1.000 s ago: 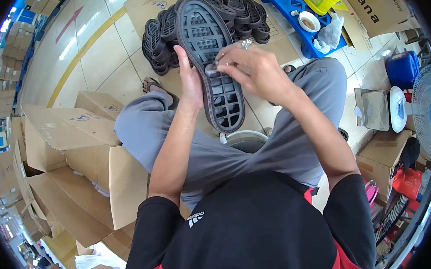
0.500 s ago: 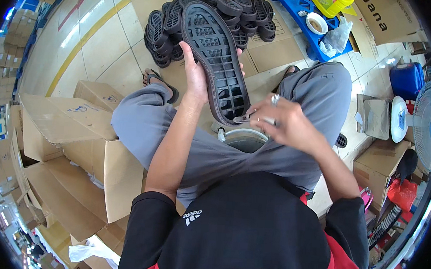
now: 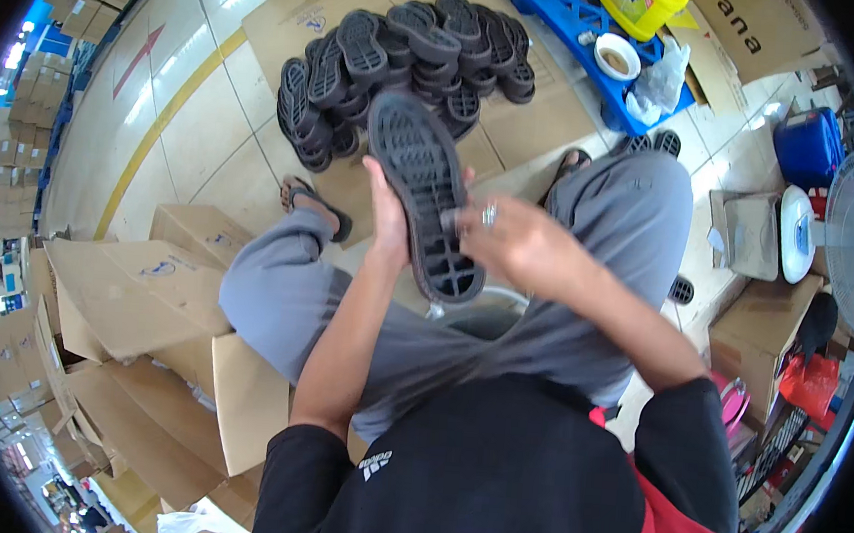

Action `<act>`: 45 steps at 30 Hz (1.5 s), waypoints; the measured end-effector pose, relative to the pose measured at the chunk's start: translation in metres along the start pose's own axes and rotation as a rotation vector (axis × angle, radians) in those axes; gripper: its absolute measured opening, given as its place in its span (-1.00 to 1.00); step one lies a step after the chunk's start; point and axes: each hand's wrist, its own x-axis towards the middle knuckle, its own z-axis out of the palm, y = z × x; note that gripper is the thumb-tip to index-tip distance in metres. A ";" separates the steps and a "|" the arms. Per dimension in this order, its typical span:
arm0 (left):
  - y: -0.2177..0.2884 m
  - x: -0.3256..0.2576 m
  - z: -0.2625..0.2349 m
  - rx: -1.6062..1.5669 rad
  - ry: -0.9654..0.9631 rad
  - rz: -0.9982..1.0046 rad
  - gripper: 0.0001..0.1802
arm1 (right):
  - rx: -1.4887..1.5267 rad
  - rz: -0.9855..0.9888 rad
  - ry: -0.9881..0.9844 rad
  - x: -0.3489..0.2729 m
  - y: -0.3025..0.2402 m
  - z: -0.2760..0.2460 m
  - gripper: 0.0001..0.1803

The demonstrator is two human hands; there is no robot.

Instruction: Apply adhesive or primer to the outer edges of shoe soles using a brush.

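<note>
A dark brown shoe sole (image 3: 417, 152), its gridded underside facing up, tilts over my lap. My left hand (image 3: 388, 214) holds it, thumb along the left edge and fingertips showing at the right edge. Over the right side of the sole is my right hand (image 3: 523, 242), with rings on it and slightly blurred. Its fingers are closed in a pinch at the sole's middle. A small greyish piece shows at the fingertips, too smeared to name.
Piled shoe soles (image 3: 363, 44) lie on flattened cardboard (image 3: 547, 107) ahead. A blue plastic pallet (image 3: 561, 48) carries a white bowl (image 3: 617, 56) and a yellow jug (image 3: 643, 6). Open cardboard boxes (image 3: 138, 286) stand left; a fan (image 3: 850, 232) is at right.
My right hand has moved up from the heel end to the sole's middle. The sole has shifted down a little and appears smaller.
</note>
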 end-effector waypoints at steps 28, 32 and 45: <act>0.142 0.201 -0.071 1.213 0.569 0.530 -0.38 | 0.913 0.836 1.403 -0.080 0.105 -0.088 -0.82; 0.155 0.112 -0.108 1.304 0.503 0.304 -0.35 | 0.739 1.116 1.332 -0.154 0.154 -0.066 -0.77; 0.093 0.000 -0.076 1.786 0.348 -0.239 -0.29 | 1.372 2.040 0.255 -0.360 0.031 0.205 -0.58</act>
